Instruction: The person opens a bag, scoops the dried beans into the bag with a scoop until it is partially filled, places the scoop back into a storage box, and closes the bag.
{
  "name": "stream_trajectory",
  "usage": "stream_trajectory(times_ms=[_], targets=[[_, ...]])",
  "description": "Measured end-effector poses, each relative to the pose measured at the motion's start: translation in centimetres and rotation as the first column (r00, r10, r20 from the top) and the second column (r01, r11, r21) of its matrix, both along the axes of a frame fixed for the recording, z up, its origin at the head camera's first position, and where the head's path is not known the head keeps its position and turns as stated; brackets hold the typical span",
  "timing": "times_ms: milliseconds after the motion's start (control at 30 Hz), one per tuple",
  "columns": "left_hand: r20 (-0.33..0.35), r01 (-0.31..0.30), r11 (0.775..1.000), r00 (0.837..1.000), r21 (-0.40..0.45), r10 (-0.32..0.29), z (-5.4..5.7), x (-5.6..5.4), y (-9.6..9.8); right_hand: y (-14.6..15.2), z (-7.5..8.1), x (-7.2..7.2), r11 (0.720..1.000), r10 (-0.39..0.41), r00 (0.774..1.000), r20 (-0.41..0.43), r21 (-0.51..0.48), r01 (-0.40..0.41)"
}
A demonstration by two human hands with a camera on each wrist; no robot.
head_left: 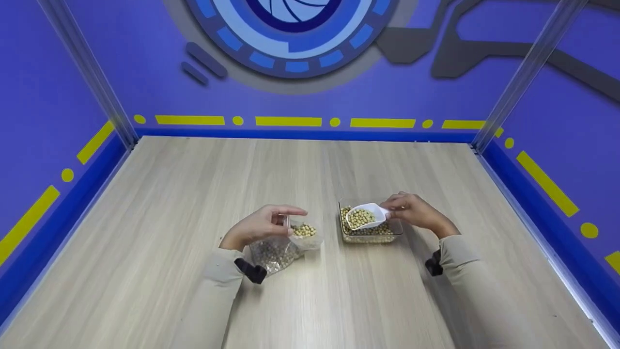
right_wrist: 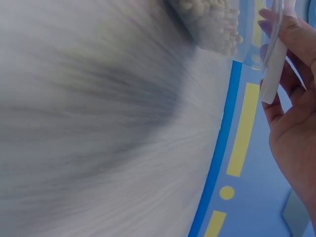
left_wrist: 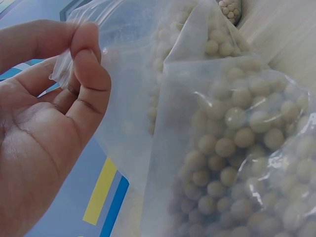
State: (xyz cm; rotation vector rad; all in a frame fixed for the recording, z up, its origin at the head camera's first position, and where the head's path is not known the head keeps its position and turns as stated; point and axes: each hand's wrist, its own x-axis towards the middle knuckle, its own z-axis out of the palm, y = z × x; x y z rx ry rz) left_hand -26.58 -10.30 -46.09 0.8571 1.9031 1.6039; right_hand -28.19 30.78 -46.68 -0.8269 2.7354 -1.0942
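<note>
My left hand (head_left: 264, 225) pinches the rim of a clear zip bag (left_wrist: 128, 128) between thumb and fingers. Round pale beans (left_wrist: 242, 113) fill the lower part of the bag, and more show at its mouth in the head view. In my right hand (head_left: 416, 212) is the handle of a white scoop (head_left: 379, 213), heaped with the same beans. The scoop is over a clear rectangular container (head_left: 370, 239) of beans, to the right of the bag. In the right wrist view, the right fingers (right_wrist: 291, 39) curl round the white handle beside the container wall.
Both things stand on a light wood-grain table (head_left: 193, 194). Blue-purple panels (head_left: 145, 58) with yellow marks close it in at the back and sides. A black wrist strap (head_left: 251, 270) sits on the left sleeve, another (head_left: 434, 263) on the right.
</note>
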Motion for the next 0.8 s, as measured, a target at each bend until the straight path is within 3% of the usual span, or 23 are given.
stream_trajectory(times_ms=[267, 467, 700, 800], targets=[[-0.001, -0.005, 1.0, 1.0, -0.009, 0.005, 0.0, 0.0, 0.0, 0.0, 0.4, 0.0, 0.999, -0.026, 0.998, 0.055, -0.018, 0.027], [-0.004, -0.007, 1.0, 1.0, -0.005, 0.007, 0.1, 0.1, 0.0, -0.5, 1.2, 0.0, 0.999, -0.048, 0.998, 0.026, 0.008, 0.048], [0.006, -0.011, 1.0, 1.0, 0.004, 0.011, 0.0, 0.0, 0.0, -2.2, 3.3, 0.9, 0.999, -0.034, 0.999, -0.003, 0.042, 0.034], [0.007, -0.014, 1.0, 1.0, -0.003, 0.014, 0.0, 0.0, 0.0, -2.4, 3.3, 0.6, 0.998, -0.039, 0.999, 0.008, 0.047, 0.038]])
